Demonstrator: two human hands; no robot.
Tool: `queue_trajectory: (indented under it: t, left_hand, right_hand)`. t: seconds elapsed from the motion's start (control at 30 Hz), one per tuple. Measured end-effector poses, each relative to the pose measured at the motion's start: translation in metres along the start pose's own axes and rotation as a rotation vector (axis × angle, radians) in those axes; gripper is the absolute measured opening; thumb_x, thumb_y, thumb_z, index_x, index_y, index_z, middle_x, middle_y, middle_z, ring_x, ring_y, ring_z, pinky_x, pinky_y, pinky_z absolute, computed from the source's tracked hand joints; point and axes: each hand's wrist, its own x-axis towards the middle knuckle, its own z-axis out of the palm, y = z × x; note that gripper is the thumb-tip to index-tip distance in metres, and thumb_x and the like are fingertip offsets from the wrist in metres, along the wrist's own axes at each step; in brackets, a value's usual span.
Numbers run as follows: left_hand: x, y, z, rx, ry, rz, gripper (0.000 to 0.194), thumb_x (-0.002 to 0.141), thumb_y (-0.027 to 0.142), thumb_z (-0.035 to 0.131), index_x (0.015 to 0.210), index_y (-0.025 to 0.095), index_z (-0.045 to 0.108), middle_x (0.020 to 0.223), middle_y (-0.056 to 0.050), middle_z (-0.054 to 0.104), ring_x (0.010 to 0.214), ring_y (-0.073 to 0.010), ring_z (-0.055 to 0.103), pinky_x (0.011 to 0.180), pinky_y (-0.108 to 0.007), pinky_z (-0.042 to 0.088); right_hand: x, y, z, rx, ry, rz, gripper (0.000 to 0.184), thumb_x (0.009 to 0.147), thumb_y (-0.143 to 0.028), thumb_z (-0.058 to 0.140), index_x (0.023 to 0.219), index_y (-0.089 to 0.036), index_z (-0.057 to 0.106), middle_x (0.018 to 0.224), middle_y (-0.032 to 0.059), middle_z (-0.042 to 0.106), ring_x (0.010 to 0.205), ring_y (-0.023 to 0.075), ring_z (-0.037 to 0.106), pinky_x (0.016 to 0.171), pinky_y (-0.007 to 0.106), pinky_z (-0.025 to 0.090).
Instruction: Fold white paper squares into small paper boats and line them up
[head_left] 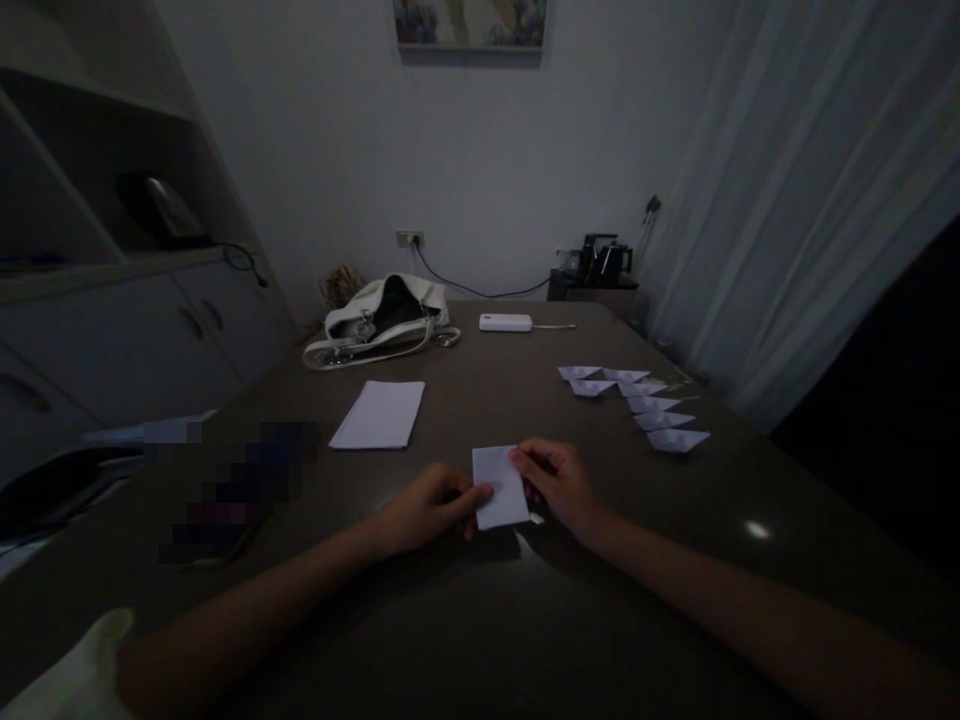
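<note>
Over the table [480, 630], a folded paper [504, 500] is being held between both hands, its left edge being pinched by the left hand [431, 508] and its upper right corner being gripped, and partly covered, by the right hand [562, 488]. A paper stack [380, 415] is lying to the left beyond it; pointed boats [679, 441] are being lined up at right by their placement. The far end is being occupied by a slouching, smooth pale bag [386, 340] with metal rings and a rounded white device [505, 322]. A dark object [240, 490] at left is being obscured by pixelation, possibly a phone. Crisp, flat, matte paper is being set off against the glossy tabletop.
</note>
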Motion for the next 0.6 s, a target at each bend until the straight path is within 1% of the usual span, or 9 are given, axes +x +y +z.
queue_trajectory:
  t: [0.13, 0.23, 0.3, 0.4, 0.47, 0.53, 0.6]
  left_hand:
    - [-0.0014, 0.0029, -0.0007, -0.022, -0.065, 0.014, 0.047, 0.09, 0.047, 0.044, 0.074, 0.009, 0.067, 0.058, -0.003, 0.063, 0.052, -0.0089, 0.052, 0.051, -0.018, 0.037]
    - [-0.0016, 0.0028, -0.0005, 0.003, -0.043, -0.005, 0.047, 0.089, 0.047, 0.044, 0.07, 0.009, 0.065, 0.058, -0.003, 0.062, 0.053, -0.0094, 0.054, 0.052, -0.018, 0.04]
    - [-0.0013, 0.0016, -0.0003, 0.014, -0.034, -0.008, 0.048, 0.089, 0.048, 0.044, 0.068, 0.009, 0.063, 0.058, -0.002, 0.062, 0.053, -0.0094, 0.055, 0.051, -0.017, 0.04]
    - [-0.0011, 0.0004, -0.0001, 0.012, -0.049, 0.001, 0.047, 0.089, 0.047, 0.046, 0.069, 0.009, 0.063, 0.059, -0.003, 0.063, 0.053, -0.0094, 0.056, 0.051, -0.017, 0.041]
    - [-0.0018, 0.001, 0.0003, -0.003, -0.08, 0.008, 0.046, 0.089, 0.047, 0.046, 0.069, 0.009, 0.064, 0.059, -0.003, 0.063, 0.053, -0.0096, 0.057, 0.051, -0.017, 0.042]
    - [-0.0034, 0.0023, 0.0012, -0.009, -0.127, 0.028, 0.045, 0.089, 0.046, 0.047, 0.069, 0.01, 0.063, 0.059, -0.003, 0.064, 0.052, -0.0094, 0.057, 0.051, -0.017, 0.043]
    - [-0.0055, 0.0036, 0.0028, -0.01, -0.188, 0.057, 0.043, 0.089, 0.045, 0.047, 0.069, 0.01, 0.063, 0.06, -0.003, 0.064, 0.051, -0.0089, 0.056, 0.05, -0.016, 0.043]
  right_hand:
    - [0.0001, -0.0022, -0.001, -0.005, 0.044, 0.025, 0.031, 0.082, -0.044, 0.055, 0.067, -0.017, 0.054, 0.052, -0.0046, 0.045, 0.043, 0.007, 0.041, 0.041, 0.019, 0.032]
    - [0.0, -0.005, -0.0023, 0.001, 0.07, 0.053, 0.031, 0.081, -0.044, 0.055, 0.068, -0.016, 0.055, 0.052, -0.0042, 0.046, 0.044, 0.0074, 0.042, 0.042, 0.02, 0.032]
    - [-0.0002, -0.0062, -0.0023, 0.02, 0.063, 0.06, 0.031, 0.081, -0.044, 0.056, 0.067, -0.017, 0.054, 0.052, -0.0046, 0.045, 0.045, 0.0073, 0.041, 0.042, 0.02, 0.031]
    - [-0.0008, -0.0058, -0.0012, 0.097, 0.02, 0.076, 0.032, 0.079, -0.046, 0.056, 0.066, -0.017, 0.051, 0.055, -0.0048, 0.044, 0.046, 0.0074, 0.041, 0.043, 0.02, 0.032]
    - [-0.0019, -0.0045, -0.0006, 0.122, -0.024, 0.122, 0.032, 0.075, -0.048, 0.059, 0.069, -0.018, 0.052, 0.058, -0.0036, 0.047, 0.048, 0.0085, 0.044, 0.044, 0.02, 0.034]
    - [-0.0036, -0.0031, -0.0009, 0.079, -0.067, 0.162, 0.033, 0.068, -0.048, 0.065, 0.075, -0.018, 0.055, 0.064, -0.0014, 0.053, 0.054, 0.0108, 0.049, 0.047, 0.022, 0.037]
    - [-0.0057, -0.0025, -0.0021, -0.018, -0.134, 0.164, 0.034, 0.063, -0.047, 0.07, 0.076, -0.018, 0.056, 0.066, -0.0002, 0.055, 0.059, 0.0128, 0.052, 0.051, 0.023, 0.039]
